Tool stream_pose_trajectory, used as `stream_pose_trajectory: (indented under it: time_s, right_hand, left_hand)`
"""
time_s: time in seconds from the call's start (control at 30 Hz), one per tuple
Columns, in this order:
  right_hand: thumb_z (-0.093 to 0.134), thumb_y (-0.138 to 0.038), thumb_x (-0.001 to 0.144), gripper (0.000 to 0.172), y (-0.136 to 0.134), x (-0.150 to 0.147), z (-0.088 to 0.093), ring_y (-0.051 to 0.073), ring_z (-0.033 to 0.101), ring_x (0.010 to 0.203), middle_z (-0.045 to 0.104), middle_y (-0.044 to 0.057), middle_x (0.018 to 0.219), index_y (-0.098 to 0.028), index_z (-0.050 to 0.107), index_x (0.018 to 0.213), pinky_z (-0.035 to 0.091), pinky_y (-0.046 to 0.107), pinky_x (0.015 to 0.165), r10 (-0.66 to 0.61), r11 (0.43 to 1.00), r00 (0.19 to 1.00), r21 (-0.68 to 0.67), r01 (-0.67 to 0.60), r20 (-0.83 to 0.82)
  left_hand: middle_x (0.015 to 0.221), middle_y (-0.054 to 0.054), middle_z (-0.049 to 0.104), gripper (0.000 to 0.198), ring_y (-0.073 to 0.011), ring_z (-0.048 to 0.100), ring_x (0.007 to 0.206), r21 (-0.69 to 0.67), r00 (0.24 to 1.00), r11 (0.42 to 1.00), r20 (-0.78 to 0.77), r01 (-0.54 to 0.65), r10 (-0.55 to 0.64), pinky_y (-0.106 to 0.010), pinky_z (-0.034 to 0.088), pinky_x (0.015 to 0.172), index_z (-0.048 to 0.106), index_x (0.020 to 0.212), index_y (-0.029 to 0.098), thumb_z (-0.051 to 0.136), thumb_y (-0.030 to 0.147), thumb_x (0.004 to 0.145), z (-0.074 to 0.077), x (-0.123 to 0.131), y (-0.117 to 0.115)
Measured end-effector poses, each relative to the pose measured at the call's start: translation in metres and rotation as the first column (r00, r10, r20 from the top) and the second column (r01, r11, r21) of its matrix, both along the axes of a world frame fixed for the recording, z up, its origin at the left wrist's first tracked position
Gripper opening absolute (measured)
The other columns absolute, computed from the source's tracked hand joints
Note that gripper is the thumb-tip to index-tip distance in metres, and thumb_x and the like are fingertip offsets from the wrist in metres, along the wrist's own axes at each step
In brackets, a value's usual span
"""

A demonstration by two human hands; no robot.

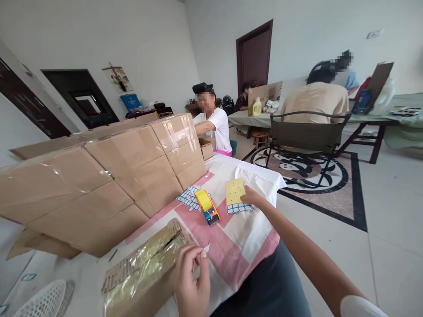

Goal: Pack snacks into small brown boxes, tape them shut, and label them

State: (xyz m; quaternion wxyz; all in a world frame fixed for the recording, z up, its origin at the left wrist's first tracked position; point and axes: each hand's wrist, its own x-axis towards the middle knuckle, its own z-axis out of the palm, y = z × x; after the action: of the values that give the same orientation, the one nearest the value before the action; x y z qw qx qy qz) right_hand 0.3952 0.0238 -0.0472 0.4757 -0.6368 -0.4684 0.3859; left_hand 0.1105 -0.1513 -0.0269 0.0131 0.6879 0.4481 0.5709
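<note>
My left hand (192, 275) is closed in a pinch on a small white slip (207, 248), beside the taped cardboard box (148, 259) in front of me. My right hand (251, 196) reaches out to the right and grips the edge of a yellow sheet (235, 190). Under that sheet a blue-bordered label sheet (239, 208) shows. Between my hands lies a tape dispenser (207, 207) with a yellow roll. It rests partly over another blue-bordered label sheet (188, 198).
Stacked cardboard boxes (139, 167) wall off the left side. A pink and white cloth (228, 255) covers the table. A person in white (218, 127) sits across. Another person (315, 99) sits in a folding chair (307, 132). A white basket (46, 301) stands lower left.
</note>
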Motion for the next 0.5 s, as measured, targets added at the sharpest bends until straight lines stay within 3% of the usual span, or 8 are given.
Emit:
stream_pose_trajectory:
  time_s: [0.1,0.17,0.27,0.3,0.37,0.5]
  right_hand:
    - [0.07,-0.007,0.063,0.063,-0.022,-0.015,0.009,0.042,0.05,0.131,0.06,0.02,0.132,-0.015,0.062,0.125,0.043,0.054,0.106,-0.064,0.992,0.985,0.121,0.045,0.16]
    - [0.067,-0.011,0.075,0.057,-0.059,-0.034,0.007,0.04,0.047,0.134,0.056,0.019,0.139,-0.019,0.061,0.131,0.039,0.056,0.109,-0.062,0.943,0.933,0.326,-0.061,0.354]
    - [0.062,-0.017,0.089,0.042,-0.124,-0.07,-0.005,0.033,0.058,0.116,0.062,0.014,0.127,-0.029,0.063,0.13,0.048,0.052,0.095,-0.076,0.734,0.792,0.571,-0.366,0.605]
    - [0.062,-0.017,0.091,0.042,-0.142,-0.083,-0.009,0.032,0.059,0.112,0.063,0.012,0.124,-0.031,0.063,0.13,0.049,0.05,0.091,-0.078,0.673,0.776,0.607,-0.422,0.626]
    - [0.063,-0.015,0.09,0.045,-0.167,-0.109,-0.019,0.03,0.06,0.107,0.063,0.011,0.123,-0.033,0.06,0.132,0.051,0.047,0.086,-0.096,0.613,0.798,0.667,-0.424,0.595]
    - [0.063,-0.014,0.09,0.041,-0.179,-0.144,-0.032,0.03,0.06,0.097,0.063,0.012,0.114,-0.032,0.06,0.127,0.051,0.046,0.078,-0.17,0.618,0.886,0.747,-0.245,0.431]
  left_hand:
    - [0.081,0.0,0.061,0.011,-0.0109,0.054,0.061,0.103,0.994,0.992,-0.078,-0.07,0.079,-0.022,0.048,0.062,0.065,0.096,0.021,0.06,0.012,0.092,-0.002,-0.002,-0.001]
    - [0.074,0.002,0.058,0.009,-0.0106,0.053,0.058,0.146,0.979,0.98,-0.136,-0.133,0.153,-0.022,0.047,0.062,0.064,0.095,0.021,0.063,0.012,0.091,-0.004,-0.001,-0.003]
    - [0.07,0.003,0.056,0.006,-0.0112,0.054,0.059,0.16,0.947,0.962,-0.2,-0.223,0.253,-0.023,0.043,0.06,0.062,0.091,0.021,0.063,0.015,0.092,-0.006,0.005,-0.006]
    - [0.069,0.003,0.056,0.006,-0.0113,0.055,0.059,0.156,0.938,0.957,-0.212,-0.244,0.273,-0.023,0.043,0.06,0.062,0.089,0.021,0.063,0.017,0.093,-0.006,0.008,-0.008]
    - [0.067,0.004,0.054,0.009,-0.0115,0.055,0.057,0.143,0.928,0.952,-0.223,-0.272,0.299,-0.024,0.042,0.059,0.06,0.086,0.021,0.062,0.02,0.094,-0.007,0.014,-0.012]
    - [0.063,0.005,0.051,0.018,-0.012,0.053,0.054,0.081,0.925,0.947,-0.201,-0.311,0.321,-0.025,0.04,0.057,0.057,0.079,0.022,0.059,0.026,0.096,-0.011,0.021,-0.02]
